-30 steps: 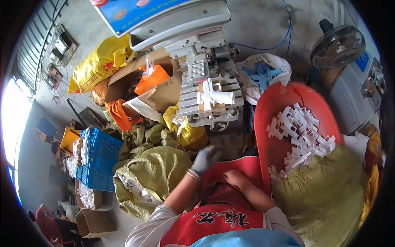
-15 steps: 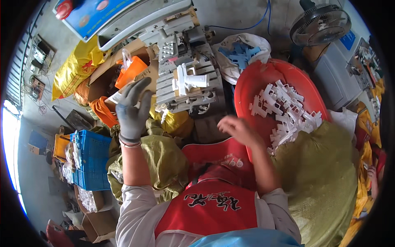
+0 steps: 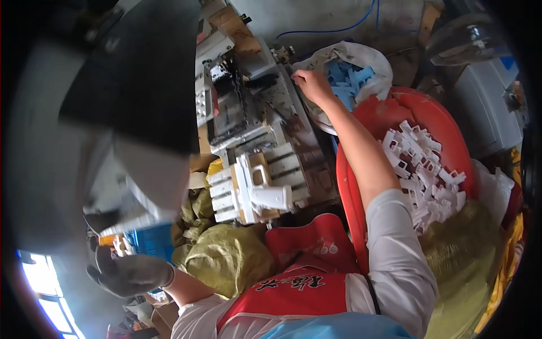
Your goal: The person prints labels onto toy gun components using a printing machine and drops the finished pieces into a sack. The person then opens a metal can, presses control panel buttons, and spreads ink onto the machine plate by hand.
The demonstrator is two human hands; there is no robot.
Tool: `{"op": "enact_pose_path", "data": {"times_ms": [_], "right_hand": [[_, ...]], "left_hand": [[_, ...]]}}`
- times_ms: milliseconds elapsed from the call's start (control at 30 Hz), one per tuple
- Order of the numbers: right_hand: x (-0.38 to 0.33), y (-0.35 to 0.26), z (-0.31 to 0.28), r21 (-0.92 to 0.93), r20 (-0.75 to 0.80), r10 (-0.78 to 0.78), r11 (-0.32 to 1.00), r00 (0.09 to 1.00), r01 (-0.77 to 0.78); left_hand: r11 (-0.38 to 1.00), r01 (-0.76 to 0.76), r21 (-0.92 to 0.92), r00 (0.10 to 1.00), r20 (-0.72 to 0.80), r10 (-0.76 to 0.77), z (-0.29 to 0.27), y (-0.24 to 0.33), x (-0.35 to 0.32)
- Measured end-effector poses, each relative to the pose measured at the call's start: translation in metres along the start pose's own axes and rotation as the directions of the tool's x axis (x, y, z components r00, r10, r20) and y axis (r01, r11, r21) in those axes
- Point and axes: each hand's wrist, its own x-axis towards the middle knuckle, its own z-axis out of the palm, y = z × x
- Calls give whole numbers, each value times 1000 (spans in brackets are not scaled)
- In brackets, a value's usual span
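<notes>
My left hand, in a grey work glove, is low at the left with its fingers spread and nothing in them. It is below a white machine part with a dark underside. My bare right hand reaches far forward to the machine's right edge, beside a white sack. Its fingers are bent together; whatever they hold, if anything, is hidden. Between my arms, a white toy pistol lies on a board on the slotted machine bed. Behind it is a dark, ink-smeared plate.
A red tub of white toy pistols stands at the right. Light blue pistol pieces fill the white sack. A large dark panel looms close at the upper left. Olive sacks and a fan are nearby.
My right hand has stretched forward from near my lap to the machine's edge. My left hand has dropped outward to the lower left. The view has turned, and the dark panel now fills the upper left.
</notes>
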Motion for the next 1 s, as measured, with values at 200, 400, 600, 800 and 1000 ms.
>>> {"op": "enact_pose_path", "data": {"times_ms": [200,400,600,800,1000], "right_hand": [[69,59,81,-48,84,50,998,995,-46],[81,22,77,-136,295,208,975,933,-174],[83,32,69,-257,227,-342,882,912,394],[91,6,75,188,336,78,971,939,-148],[90,30,86,362,611,453,570,649,-738]], "left_hand": [[999,24,-39,1000,21,-23,2,-26,-7],[1000,7,-21,994,111,-4,-4,-32,18],[998,-8,-55,987,159,16,0,-36,46],[997,-12,-70,977,211,27,-8,-34,67],[994,-11,-111,968,249,38,-13,-33,89]]}}
